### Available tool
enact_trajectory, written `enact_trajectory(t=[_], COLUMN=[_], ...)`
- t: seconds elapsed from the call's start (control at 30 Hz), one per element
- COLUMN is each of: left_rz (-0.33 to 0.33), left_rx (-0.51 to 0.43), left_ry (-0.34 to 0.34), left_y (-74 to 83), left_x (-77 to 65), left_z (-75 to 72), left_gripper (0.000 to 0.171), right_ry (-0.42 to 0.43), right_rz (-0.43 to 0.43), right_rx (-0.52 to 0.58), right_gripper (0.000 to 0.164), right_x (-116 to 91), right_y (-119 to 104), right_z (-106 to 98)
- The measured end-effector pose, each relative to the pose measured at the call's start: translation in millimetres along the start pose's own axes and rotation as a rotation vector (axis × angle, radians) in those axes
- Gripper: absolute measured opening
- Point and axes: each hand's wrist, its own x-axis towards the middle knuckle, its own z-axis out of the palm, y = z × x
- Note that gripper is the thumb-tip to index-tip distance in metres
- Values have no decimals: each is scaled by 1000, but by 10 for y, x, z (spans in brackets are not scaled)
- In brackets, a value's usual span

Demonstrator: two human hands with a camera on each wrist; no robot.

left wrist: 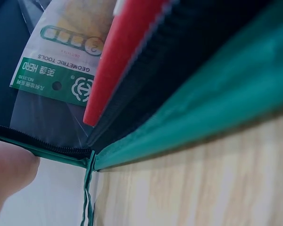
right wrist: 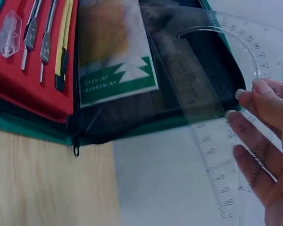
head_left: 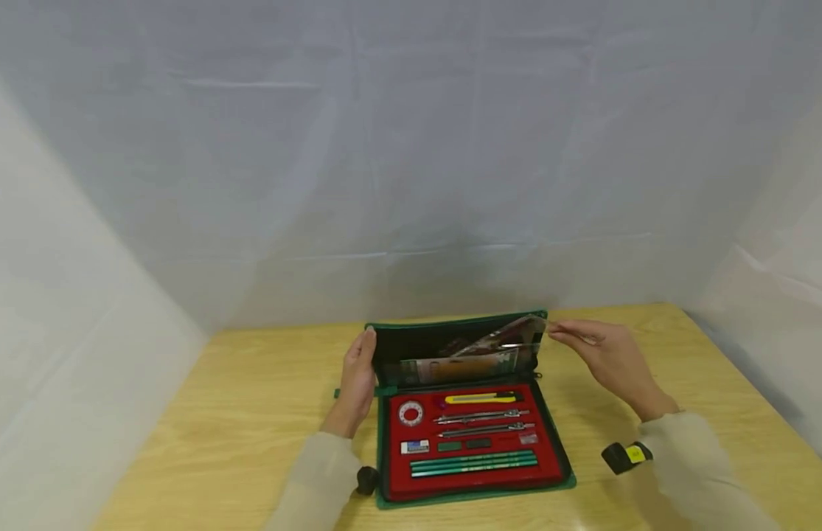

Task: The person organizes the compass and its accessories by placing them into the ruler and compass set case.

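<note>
A green zip case lies unfolded on the table, its dark lid standing up at the back. My left hand grips the lid's left edge, with the thumb on the inner side. At the lid's right corner, my right hand pinches a clear plastic set square bearing a protractor arc and printed scales. Part of the set square overlaps the inside of the lid. A clear packet labelled "Geometric Tools" sits in the lid, next to the red tray.
The tray holds a yellow cutter, two compass-like metal tools, a white ring, an eraser and green pencils. A zip pull hangs at the hinge. White sheeting surrounds the wooden table.
</note>
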Motion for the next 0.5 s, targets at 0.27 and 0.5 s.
enact_trajectory(t=[0.27, 0.5], left_rz=[2, -8], left_rx=[-13, -8], left_ry=[22, 30], left_y=[-17, -13], left_x=[16, 7], left_z=[-20, -34], left_gripper=[60, 61], right_ry=[26, 63], right_rz=[-258, -298], right_rx=[-141, -186], right_gripper=[23, 19], right_x=[231, 297], right_y=[-163, -268], right_z=[257, 331])
